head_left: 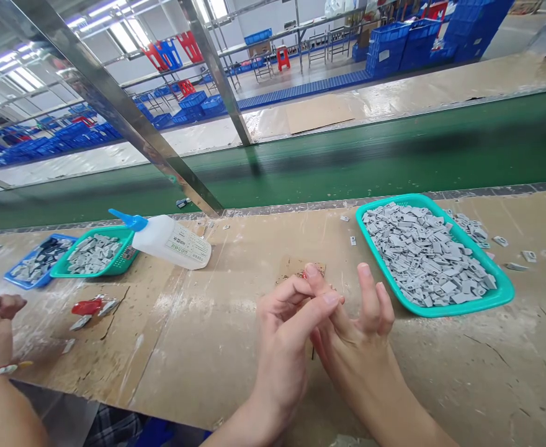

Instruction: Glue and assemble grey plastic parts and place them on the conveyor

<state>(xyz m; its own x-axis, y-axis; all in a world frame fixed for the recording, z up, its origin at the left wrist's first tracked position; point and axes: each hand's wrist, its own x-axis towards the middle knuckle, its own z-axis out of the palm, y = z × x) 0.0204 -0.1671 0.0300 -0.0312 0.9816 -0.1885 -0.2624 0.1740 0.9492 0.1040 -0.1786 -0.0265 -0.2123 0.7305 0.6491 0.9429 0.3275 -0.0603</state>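
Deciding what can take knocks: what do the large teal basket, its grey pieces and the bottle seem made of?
Large teal basket: likely moulded plastic, smooth, with a rounded, glossy rim.
Grey pieces: probably hard matte plastic, crisp-edged; coated metal isn't ruled out.
Bottle: likely smooth plastic, by its milky translucent body.

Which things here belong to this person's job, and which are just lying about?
Likely the job:
left hand and right hand, touching
grey pieces in the turquoise basket at right
perhaps the white bottle

Seemingly just about:
cardboard sheet beyond the green belt
red stool in the background
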